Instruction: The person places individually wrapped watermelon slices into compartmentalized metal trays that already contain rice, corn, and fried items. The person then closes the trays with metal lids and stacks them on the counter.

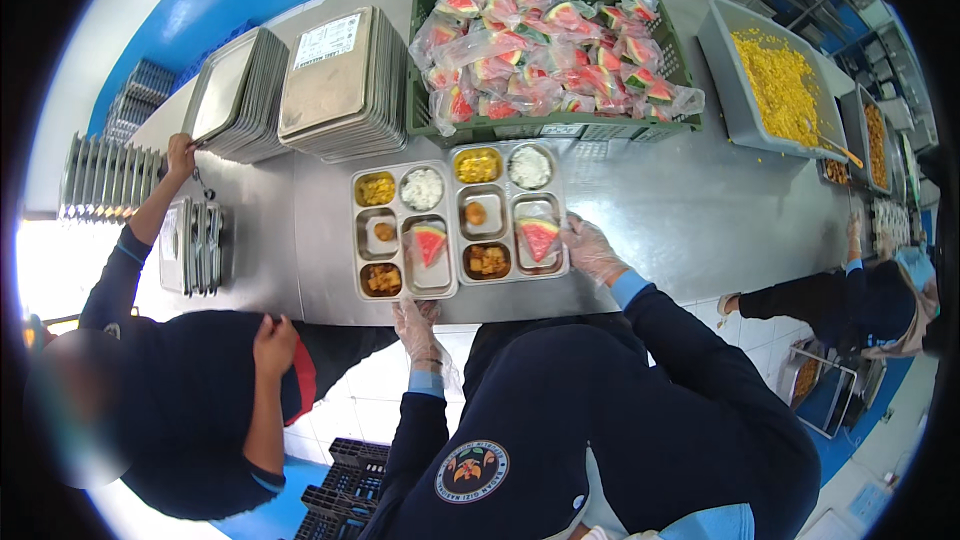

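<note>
Head: left hand (416,325) holds left tray (402,220) nearside; right hand (592,250), right tray (510,220), outer side.

The left hand (417,328) is partly hidden beneath the left compartment tray (440,292). The head (85,405) of the neighbouring co-worker (190,400) is blurred. Inside the green crate (630,128), watermelon wedges (500,45) are partly buried (by one another).

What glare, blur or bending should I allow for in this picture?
Head view: glare whitens the steel table right of the two filled trays; head view: fisheye bowing curves the table's far edge, with black corners; head view: a blur covers the co-worker's head, but the trays look sharp.
</note>
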The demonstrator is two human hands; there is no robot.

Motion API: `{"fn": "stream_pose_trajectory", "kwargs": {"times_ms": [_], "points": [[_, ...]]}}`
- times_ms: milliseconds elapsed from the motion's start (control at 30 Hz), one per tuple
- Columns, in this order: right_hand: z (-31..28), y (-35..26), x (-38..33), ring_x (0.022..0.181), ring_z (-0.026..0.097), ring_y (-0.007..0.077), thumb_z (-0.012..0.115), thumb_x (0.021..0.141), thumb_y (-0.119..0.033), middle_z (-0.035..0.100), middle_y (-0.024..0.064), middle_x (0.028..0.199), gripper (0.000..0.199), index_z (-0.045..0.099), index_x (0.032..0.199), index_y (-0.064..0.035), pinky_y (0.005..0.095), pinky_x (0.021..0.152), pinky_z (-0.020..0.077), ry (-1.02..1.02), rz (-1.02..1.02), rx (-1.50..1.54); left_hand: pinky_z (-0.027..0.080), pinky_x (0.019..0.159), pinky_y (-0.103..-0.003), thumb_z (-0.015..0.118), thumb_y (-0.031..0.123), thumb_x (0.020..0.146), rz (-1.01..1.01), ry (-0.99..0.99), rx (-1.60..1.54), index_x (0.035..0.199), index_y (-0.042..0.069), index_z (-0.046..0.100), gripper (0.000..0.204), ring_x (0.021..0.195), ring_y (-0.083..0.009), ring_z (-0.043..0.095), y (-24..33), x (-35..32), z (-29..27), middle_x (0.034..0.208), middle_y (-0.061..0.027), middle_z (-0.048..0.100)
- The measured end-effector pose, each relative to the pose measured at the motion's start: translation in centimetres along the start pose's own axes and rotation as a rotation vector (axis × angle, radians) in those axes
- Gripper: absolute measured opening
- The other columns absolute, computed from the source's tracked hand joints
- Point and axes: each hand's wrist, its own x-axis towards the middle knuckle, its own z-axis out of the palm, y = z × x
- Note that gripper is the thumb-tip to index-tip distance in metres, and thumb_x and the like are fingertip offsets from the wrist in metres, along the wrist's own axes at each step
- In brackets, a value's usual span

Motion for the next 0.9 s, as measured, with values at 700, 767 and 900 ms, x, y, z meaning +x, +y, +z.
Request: {"fn": "stream_pose_trajectory", "kwargs": {"times_ms": [700,767,900], "points": [[-6.2,9.6,-1.0,0.079,0.059,0.0107,0.055,0.105,-0.052,0.069,0.0022,0.097,0.050,0.069,0.122,-0.0068,0.0271,0.071,0.0505,-0.272,0.230,0.193,0.052,0.096,-0.050,0.068,0.048,0.096,1.168,0.129,1.180,0.127,0.005,0.066,0.053,0.112,-0.0409,0.065,11.7,0.8,32.2,0.118,-0.0190,0.071],[-7.7,11.2,-2.3,0.081,0.059,0.0100,0.056,0.105,-0.051,0.068,0.0021,0.099,0.049,0.069,0.125,-0.0073,0.0256,0.071,0.0501,-0.260,0.273,0.311,0.053,0.092,-0.044,0.066,0.045,0.098,0.901,0.033,1.101,0.124,0.010,0.067,0.043,0.104,-0.0344,0.068,14.5,2.6,33.8,0.118,-0.0168,0.072],[-10.9,13.4,-4.8,0.082,0.057,0.0101,0.061,0.105,-0.044,0.065,0.0025,0.096,0.045,0.066,0.126,-0.0048,0.0239,0.069,0.0488,-0.203,0.288,0.690,0.056,0.092,-0.037,0.050,0.037,0.108,0.581,-0.489,0.198,0.123,0.006,0.065,0.037,0.102,-0.0246,0.071,17.1,3.0,35.4,0.117,-0.0144,0.074]]}}
